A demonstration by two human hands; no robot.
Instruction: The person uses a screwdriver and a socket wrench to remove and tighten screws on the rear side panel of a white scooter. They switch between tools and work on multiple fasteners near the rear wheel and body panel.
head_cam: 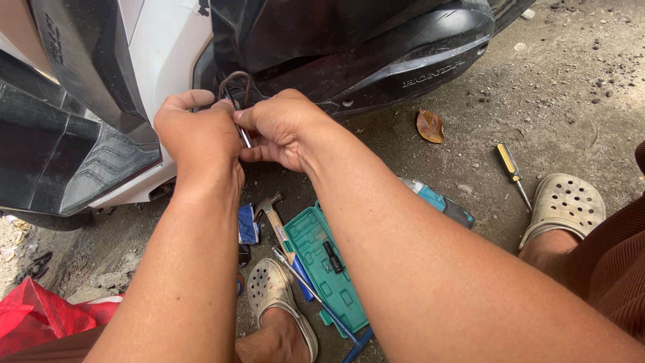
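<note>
Both my hands meet in front of a black and white scooter body (154, 54). My left hand (198, 138) and my right hand (279, 128) pinch a thin shiny metal piece (244, 136) between their fingertips. A dark looped wire or cable (235, 81) arches just above my fingers, coming from the gap between the scooter's panels. How the metal piece joins the loop is hidden by my fingers.
On the gritty ground below lie an open green tool case (316, 259), a hammer (270, 208), a long blue-handled tool (316, 296), a teal power tool (440, 202) and a yellow-handled screwdriver (512, 171). My clog-shod feet (564, 202) (272, 292) flank them. A red bag (40, 316) sits left.
</note>
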